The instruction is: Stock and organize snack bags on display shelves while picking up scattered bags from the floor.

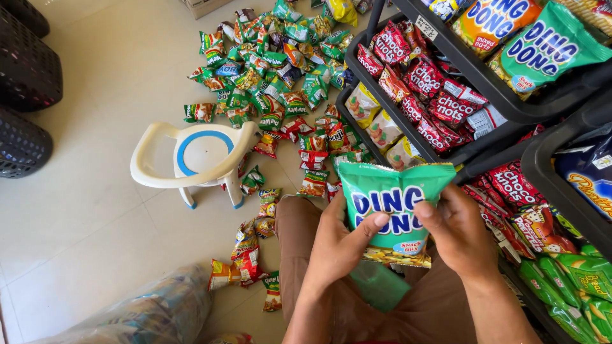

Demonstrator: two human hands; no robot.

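Both hands up in front of brown-trousered knees, gripping one green foil snack packet with a yellow band along its bottom edge. Left hand clamped on the packet's left side, thumb pressed flat across its front. Right hand closed on the right side, fingers curled over the edge. Packet upright, just beside the black plastic shelf rack stocked with red snack packets. Beyond, on the pale tiled floor, a scattered heap of green and red packets around a small white plastic stool.
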